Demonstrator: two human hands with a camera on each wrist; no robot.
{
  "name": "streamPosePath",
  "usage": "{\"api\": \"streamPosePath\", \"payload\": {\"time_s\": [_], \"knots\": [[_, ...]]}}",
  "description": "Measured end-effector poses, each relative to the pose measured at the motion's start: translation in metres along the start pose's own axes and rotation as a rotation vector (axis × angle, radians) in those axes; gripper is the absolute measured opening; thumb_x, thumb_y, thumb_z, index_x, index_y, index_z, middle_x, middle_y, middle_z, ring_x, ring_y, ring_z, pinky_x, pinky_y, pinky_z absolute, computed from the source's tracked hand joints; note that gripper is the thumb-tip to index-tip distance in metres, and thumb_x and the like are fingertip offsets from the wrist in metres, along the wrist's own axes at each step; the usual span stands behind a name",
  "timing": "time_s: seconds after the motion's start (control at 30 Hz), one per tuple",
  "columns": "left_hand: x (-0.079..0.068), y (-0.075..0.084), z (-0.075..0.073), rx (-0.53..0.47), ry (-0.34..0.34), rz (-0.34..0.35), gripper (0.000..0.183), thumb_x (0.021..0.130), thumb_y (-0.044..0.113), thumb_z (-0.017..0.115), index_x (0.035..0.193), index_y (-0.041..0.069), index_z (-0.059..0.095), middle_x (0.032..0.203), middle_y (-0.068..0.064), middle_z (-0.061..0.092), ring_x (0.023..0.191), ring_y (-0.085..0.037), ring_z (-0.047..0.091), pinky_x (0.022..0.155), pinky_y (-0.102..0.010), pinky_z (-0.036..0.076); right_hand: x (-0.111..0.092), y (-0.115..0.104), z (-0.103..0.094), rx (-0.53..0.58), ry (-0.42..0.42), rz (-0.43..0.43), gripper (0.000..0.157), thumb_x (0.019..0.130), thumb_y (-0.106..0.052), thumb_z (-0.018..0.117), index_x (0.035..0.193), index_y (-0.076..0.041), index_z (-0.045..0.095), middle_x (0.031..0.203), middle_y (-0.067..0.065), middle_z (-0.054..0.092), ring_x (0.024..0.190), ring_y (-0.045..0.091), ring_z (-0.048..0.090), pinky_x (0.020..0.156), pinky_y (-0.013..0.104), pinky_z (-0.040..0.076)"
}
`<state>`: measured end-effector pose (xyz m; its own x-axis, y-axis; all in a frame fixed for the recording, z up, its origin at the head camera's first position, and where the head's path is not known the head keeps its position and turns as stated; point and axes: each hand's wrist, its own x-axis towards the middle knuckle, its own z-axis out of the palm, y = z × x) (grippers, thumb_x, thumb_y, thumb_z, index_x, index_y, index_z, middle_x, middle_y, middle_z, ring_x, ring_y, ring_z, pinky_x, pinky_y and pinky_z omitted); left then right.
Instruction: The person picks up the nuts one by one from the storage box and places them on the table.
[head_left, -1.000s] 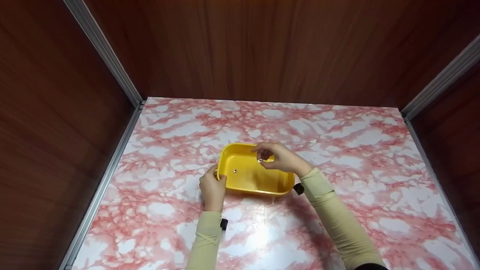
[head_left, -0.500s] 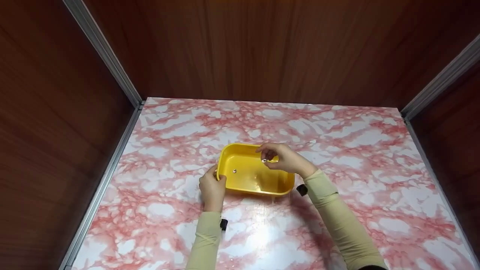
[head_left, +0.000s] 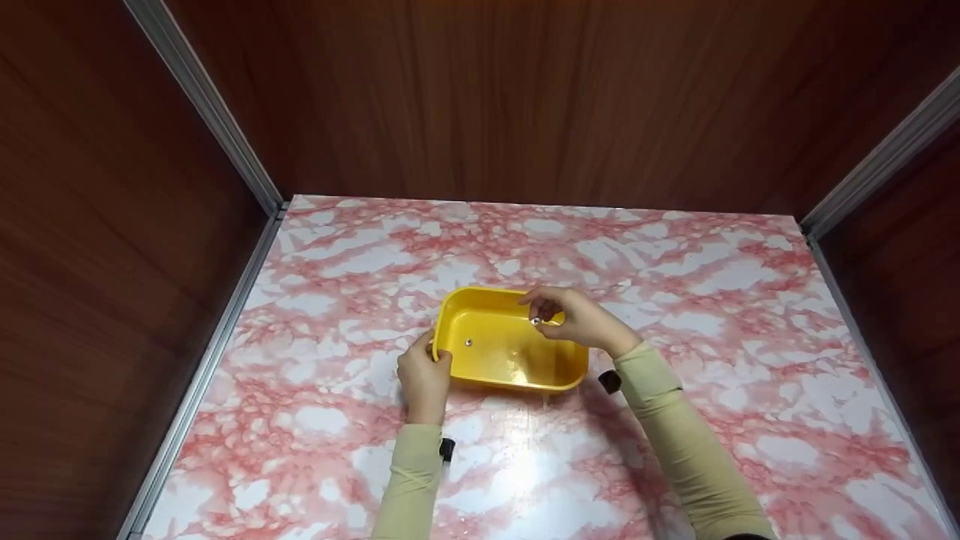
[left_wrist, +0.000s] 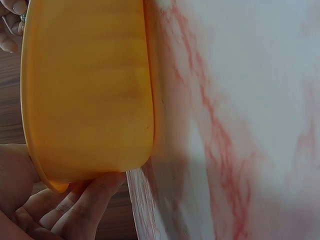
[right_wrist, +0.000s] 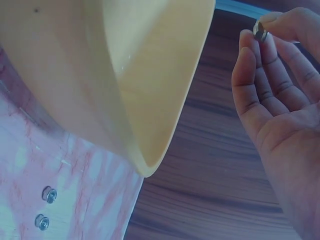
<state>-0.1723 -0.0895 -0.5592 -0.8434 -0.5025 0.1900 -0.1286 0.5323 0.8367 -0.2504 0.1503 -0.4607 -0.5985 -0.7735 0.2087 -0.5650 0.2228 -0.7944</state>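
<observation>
A yellow plastic basin [head_left: 491, 360] stands on the marbled table in the head view. My left hand [head_left: 425, 379] grips its left end, thumb over the rim; in the left wrist view the fingers [left_wrist: 82, 207] press the outer wall from below. Above the basin's right part, my right hand [head_left: 577, 319] pinches a small metal nut [right_wrist: 260, 32] between thumb and fingertips. One small shiny metal piece [head_left: 469, 343] lies on the basin floor, toward the left; its exact shape is too small to tell.
Two more metal nuts, one [right_wrist: 49, 194] above the other [right_wrist: 42, 222], lie on the table in the right wrist view. Dark wood-grain panels [head_left: 480, 105] enclose the back and sides. The red-and-white table [head_left: 315, 420] extends around the basin.
My right hand has drifted slightly to the right with the nut still pinched. The left hand, the basin and the piece inside it have stayed in place.
</observation>
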Motion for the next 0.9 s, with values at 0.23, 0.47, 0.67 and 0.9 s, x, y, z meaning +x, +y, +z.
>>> {"api": "streamPosePath", "payload": {"time_s": [0.23, 0.47, 0.67, 0.9], "knots": [[0.0, 0.0, 0.0, -0.041, -0.028, -0.006, 0.035, 0.068, -0.002, 0.062, 0.102, 0.004, 0.066, 0.078, -0.013, 0.065, 0.063, -0.019, 0.058, 0.055, -0.034, 0.047, -0.004, -0.001, -0.006, 0.014, 0.001, 0.003, 0.039, 0.072, 0.016, 0.058, 0.11, 0.005, 0.053, 0.086, 0.029, 0.054, 0.079, 0.043, 0.05, 0.069, 0.054, 0.041], [0.001, 0.0, 0.001, -0.023, -0.017, -0.012, 0.035, 0.067, -0.001, 0.063, 0.101, 0.006, 0.067, 0.075, -0.01, 0.065, 0.061, -0.018, 0.058, 0.054, -0.033, 0.047, -0.007, 0.001, -0.009, 0.017, 0.003, 0.024, 0.04, 0.073, 0.017, 0.057, 0.111, 0.003, 0.053, 0.087, 0.028, 0.055, 0.08, 0.043, 0.051, 0.07, 0.054, 0.041], [0.0, 0.001, -0.001, -0.017, -0.016, -0.018, 0.034, 0.068, 0.0, 0.064, 0.101, 0.007, 0.067, 0.075, -0.007, 0.065, 0.063, -0.019, 0.059, 0.055, -0.034, 0.047, -0.011, 0.004, -0.009, 0.011, 0.005, 0.016, 0.04, 0.073, 0.015, 0.058, 0.111, 0.005, 0.053, 0.087, 0.03, 0.054, 0.079, 0.043, 0.051, 0.069, 0.055, 0.041], [0.0, 0.001, -0.001, -0.006, -0.008, 0.002, 0.034, 0.067, 0.0, 0.064, 0.1, 0.007, 0.067, 0.076, -0.009, 0.065, 0.062, -0.019, 0.058, 0.054, -0.034, 0.047, -0.015, 0.007, -0.012, 0.032, 0.002, 0.036, 0.041, 0.073, 0.014, 0.058, 0.113, 0.005, 0.052, 0.088, 0.03, 0.054, 0.081, 0.044, 0.051, 0.071, 0.055, 0.04]]}}
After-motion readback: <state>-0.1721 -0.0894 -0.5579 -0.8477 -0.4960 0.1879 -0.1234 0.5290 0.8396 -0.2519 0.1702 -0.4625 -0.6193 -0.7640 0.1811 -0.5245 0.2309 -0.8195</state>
